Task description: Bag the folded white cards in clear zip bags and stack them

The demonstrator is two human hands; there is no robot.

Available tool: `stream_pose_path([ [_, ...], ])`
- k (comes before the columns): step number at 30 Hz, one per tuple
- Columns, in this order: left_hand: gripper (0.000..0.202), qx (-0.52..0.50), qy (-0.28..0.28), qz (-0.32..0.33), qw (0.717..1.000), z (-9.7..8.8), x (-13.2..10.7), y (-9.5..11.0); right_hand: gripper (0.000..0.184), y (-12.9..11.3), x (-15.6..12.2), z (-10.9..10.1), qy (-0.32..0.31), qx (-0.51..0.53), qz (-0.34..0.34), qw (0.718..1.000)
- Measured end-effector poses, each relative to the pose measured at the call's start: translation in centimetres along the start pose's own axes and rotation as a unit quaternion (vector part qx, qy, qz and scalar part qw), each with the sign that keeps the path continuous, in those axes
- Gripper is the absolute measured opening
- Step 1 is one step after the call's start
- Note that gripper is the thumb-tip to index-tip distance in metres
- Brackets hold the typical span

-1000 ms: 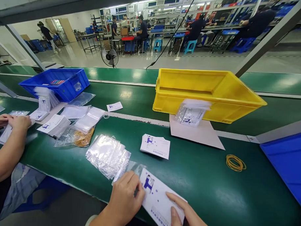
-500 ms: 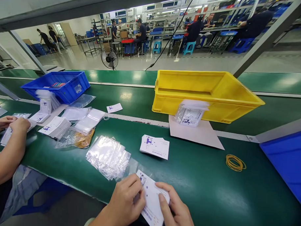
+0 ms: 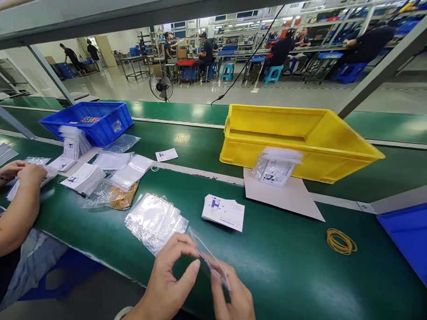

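1. one clear bag (image 3: 206,257) is up in front of the person, above the near part of the green table (image 3: 283,274). the right hand (image 3: 232,291) pinches it between thumb and fingers.
2. the left hand (image 3: 172,280) curves at the bag's far-left end, a gap between thumb and forefinger; i cannot tell whether its fingertips touch the plastic.
3. the bag is tilted, seen nearly edge-on. its long axis slants from far left to near right; the right fingers hide part of it, and its contents are unclear.
4. just beyond the left hand lies one pile of bags (image 3: 157,221), too overlapped to count.
5. farther off: one stack of cards (image 3: 224,212), one loose card (image 3: 166,154), one yellow bin (image 3: 269,155) with filled bags (image 3: 276,169) leaning on it.
6. one bundle of rubber bands (image 3: 341,241) lies at right, well apart from both hands.
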State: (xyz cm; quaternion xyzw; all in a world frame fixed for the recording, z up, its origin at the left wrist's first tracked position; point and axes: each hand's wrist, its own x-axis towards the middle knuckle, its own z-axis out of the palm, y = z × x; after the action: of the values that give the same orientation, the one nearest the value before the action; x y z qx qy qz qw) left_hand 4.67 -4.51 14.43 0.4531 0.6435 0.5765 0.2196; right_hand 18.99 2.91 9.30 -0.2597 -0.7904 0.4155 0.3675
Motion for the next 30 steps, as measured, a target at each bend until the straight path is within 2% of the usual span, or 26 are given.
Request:
stream_pose_path([
  [2, 0.044, 0.044, 0.027, 0.002, 0.999, -0.8, 0.2, -0.7, 0.022, 0.0, 0.5, -0.7, -0.011, 0.037, 0.024, 0.999],
  [3, 0.055, 0.047, 0.015, -0.009, 0.999, -1.2, 0.4, -1.1, 0.022, 0.0, 0.7, -1.1, -0.015, 0.055, 0.041, 0.998],
  [4, 0.054, 0.040, -0.017, -0.023, 0.999, -1.6, 0.6, -1.3, 0.022, -0.2, 0.8, -1.5, -0.018, 0.073, 0.057, 0.996],
  [7, 0.008, 0.013, -0.126, -0.042, 0.991, -2.2, 1.3, -1.5, 0.023, -0.7, 1.0, -2.0, -0.012, 0.112, 0.087, 0.990],
  [10, 0.017, 0.025, -0.146, -0.030, 0.989, -2.4, 1.6, -1.3, 0.024, -0.8, 1.1, -2.0, 0.010, 0.123, 0.092, 0.988],
  [13, 0.018, 0.038, -0.149, -0.010, 0.988, -2.5, 1.6, -1.0, 0.024, -0.7, 1.3, -2.1, 0.001, 0.117, 0.072, 0.990],
  [19, 0.002, 0.125, -0.191, 0.026, 0.973, -2.1, 1.6, 0.3, 0.019, -0.3, 1.7, -1.8, -0.082, 0.111, 0.018, 0.990],
  [21, 0.013, 0.127, -0.190, 0.033, 0.973, -2.0, 1.9, 0.8, 0.017, -0.1, 1.6, -1.6, -0.106, 0.103, 0.013, 0.989],
  [23, 0.014, 0.126, -0.180, 0.024, 0.975, -2.0, 2.3, 1.1, 0.017, 0.1, 1.6, -1.4, -0.113, 0.085, 0.026, 0.990],
  [25, 0.003, 0.135, -0.185, 0.008, 0.973, -1.9, 2.6, 1.5, 0.021, 0.3, 1.6, -1.5, -0.118, 0.069, 0.036, 0.990],
  [27, 0.015, 0.147, -0.211, 0.001, 0.966, -1.6, 2.9, 1.9, 0.022, 0.2, 1.5, -1.6, -0.135, 0.061, 0.027, 0.989],
  [30, 0.002, 0.134, -0.243, -0.008, 0.961, -1.0, 3.2, 2.1, 0.023, 0.0, 1.5, -1.7, -0.160, 0.038, 0.001, 0.986],
])
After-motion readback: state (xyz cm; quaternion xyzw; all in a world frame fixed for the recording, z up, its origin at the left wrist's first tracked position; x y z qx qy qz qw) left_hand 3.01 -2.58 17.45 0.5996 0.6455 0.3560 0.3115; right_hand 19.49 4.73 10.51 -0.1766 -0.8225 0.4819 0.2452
